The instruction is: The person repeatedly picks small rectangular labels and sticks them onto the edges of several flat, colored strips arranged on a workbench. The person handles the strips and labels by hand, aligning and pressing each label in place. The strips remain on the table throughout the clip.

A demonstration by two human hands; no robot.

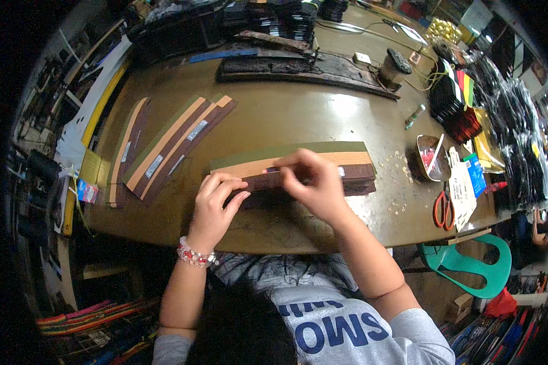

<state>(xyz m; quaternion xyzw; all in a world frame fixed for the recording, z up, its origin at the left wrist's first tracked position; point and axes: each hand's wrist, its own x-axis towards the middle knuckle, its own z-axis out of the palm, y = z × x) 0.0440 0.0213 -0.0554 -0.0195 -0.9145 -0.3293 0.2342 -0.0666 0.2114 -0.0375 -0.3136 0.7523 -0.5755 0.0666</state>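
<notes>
A stack of striped fabric strips [356, 157], green, tan and dark brown, lies across the table before me. My left hand [219, 200] is at its left end, with thumb and fingers closed on the brown lower edge. Over the middle of the stack, my right hand [317, 185] pinches a small dark object [272, 169] with a reddish tip. That object is partly hidden by the fingers and too small to name. A pale label [341, 172] shows on the brown stripe right of this hand. The brown layers are stacked unevenly at the right end.
More striped strips with labels [164, 150] lie at left. Orange-handled scissors [444, 211], a bowl [429, 159] of small red items and printed cards [461, 191] sit at right. A dark bar [265, 68] and a spool [395, 66] stand behind. A green stool [472, 264] is below right.
</notes>
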